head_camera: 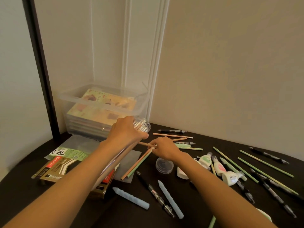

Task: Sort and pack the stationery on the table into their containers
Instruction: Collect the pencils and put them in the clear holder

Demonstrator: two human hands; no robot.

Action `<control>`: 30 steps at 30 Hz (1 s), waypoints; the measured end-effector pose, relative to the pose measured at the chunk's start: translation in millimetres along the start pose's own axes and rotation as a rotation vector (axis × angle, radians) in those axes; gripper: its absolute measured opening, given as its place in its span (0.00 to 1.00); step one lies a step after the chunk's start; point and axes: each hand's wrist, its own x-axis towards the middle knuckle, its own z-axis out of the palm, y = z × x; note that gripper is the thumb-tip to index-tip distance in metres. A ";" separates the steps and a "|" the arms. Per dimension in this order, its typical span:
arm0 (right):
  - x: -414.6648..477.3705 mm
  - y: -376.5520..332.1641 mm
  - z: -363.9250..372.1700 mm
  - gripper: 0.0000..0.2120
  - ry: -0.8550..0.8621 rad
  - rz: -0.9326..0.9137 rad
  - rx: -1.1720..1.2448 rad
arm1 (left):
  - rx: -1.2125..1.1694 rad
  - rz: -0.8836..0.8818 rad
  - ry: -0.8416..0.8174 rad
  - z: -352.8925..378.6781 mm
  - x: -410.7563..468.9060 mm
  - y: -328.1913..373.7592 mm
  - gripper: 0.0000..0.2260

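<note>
My left hand [126, 130] grips a clear round plastic tube [142, 125] with pencils inside, holding it tilted just above the dark table [205, 203]. My right hand [162, 148] pinches a brown pencil [144, 144] right below the tube's mouth. A pink and a green pencil [138, 163] lie crossed under that hand. The tube's clear lid [164, 165] sits on the table near my right wrist. More pencils and pens [179, 140] lie beyond my right hand.
A clear storage bin [105, 111] of flat packs stands at the back left. Card packets [56, 167] lie under my left forearm. Blue holders [131, 198], black pens [154, 191], glue bottles [218, 167] and green pencils [266, 170] are scattered to the right.
</note>
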 end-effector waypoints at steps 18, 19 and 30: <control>-4.8 -0.6 0.9 0.07 0.128 -0.042 -0.169 | -0.047 0.018 -0.015 -5.9 -16.6 -2.2 0.24; -6.3 2.6 -0.8 0.08 0.194 -0.019 -0.173 | -0.052 0.026 -0.016 -5.5 -18.2 -0.6 0.23; -63.3 45.0 -47.0 0.12 0.600 0.190 -0.209 | -0.053 0.096 -0.074 2.3 -40.3 28.4 0.22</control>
